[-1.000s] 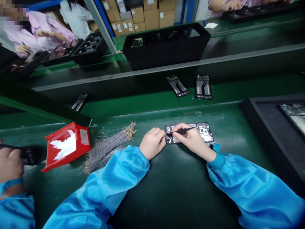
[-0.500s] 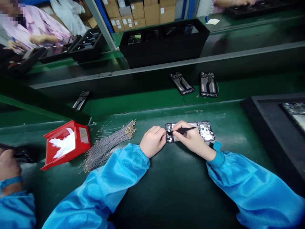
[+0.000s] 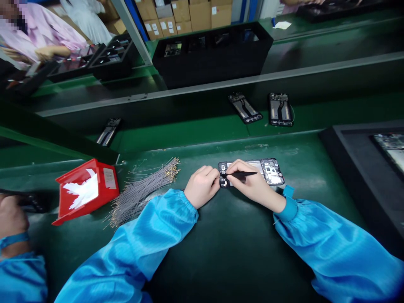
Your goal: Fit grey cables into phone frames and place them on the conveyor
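An opened phone body [image 3: 271, 171] lies flat on the green mat in front of me, its circuit boards showing. My left hand [image 3: 202, 186] is curled into a loose fist and presses against the phone's left end. My right hand [image 3: 249, 185] rests on the phone's middle and pinches a thin black tool [image 3: 244, 174] like a pen, its tip down at the left part of the phone. Both arms wear blue sleeves.
A bundle of thin grey wires with gold tips [image 3: 142, 191] lies left of my hands, beside a red bin [image 3: 86, 189]. A co-worker's hand [image 3: 11, 221] shows at far left. Two phone bodies [image 3: 279, 108] lie on the belt; a black tray [image 3: 356, 168] sits at right.
The view has shifted slightly, so the belt items appear further right. My hands have stayed on the phone; the tool tip has moved only a little.
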`<state>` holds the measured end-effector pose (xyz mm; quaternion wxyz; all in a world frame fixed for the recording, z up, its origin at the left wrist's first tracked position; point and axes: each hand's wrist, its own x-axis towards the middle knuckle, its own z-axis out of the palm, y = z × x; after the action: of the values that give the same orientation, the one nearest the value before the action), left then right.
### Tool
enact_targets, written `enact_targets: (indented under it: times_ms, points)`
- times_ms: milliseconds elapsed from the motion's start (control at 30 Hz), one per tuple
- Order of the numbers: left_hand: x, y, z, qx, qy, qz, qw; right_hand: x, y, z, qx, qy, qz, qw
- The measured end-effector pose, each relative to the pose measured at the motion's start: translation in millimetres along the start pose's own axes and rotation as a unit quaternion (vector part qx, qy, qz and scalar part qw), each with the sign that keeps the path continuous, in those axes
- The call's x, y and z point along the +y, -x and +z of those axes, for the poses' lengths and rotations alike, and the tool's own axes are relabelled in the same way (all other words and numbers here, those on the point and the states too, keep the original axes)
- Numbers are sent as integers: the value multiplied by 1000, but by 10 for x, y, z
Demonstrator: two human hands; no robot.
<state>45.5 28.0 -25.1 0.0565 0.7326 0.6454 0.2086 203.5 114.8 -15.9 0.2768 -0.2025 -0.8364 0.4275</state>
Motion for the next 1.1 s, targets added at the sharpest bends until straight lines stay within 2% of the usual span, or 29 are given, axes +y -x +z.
enact_targets:
  times_ms: [167,267,333,367,433,500,567,633,733,900,1000,1100]
  points:
    - [8,5,13,-11,1,2,1000,-74,-19,25,-61,55,-57,995]
    - [-23,-3,-8,-24,6,0,1000,-86,-36,41,-67,56,-72,994]
    - [-79,-14,-53,-42,15,2,999,-39,0,-29,-42,33,-63,997]
    - [-113,-20,-84,-52,20,6,998,6,41,-100,-11,25,-47,999]
    - [-171,-31,-150,-75,22,29,996,137,174,-303,104,37,13,994]
    - [-180,-37,-200,-101,5,81,992,286,345,-527,248,97,85,960]
    - [-122,-40,-217,-120,-33,146,981,395,504,-687,307,138,144,930]
    - [-18,-44,-202,-123,-79,197,970,426,604,-731,285,150,162,933]
    - [129,-60,-159,-114,-119,229,959,337,623,-611,225,137,154,952]
    - [221,-107,-98,-112,-140,231,956,134,560,-410,155,73,109,979]
    - [259,-116,-58,-102,-144,228,957,99,581,-419,138,37,80,987]
    - [313,-107,-8,-94,-143,223,960,112,616,-446,112,0,86,990]
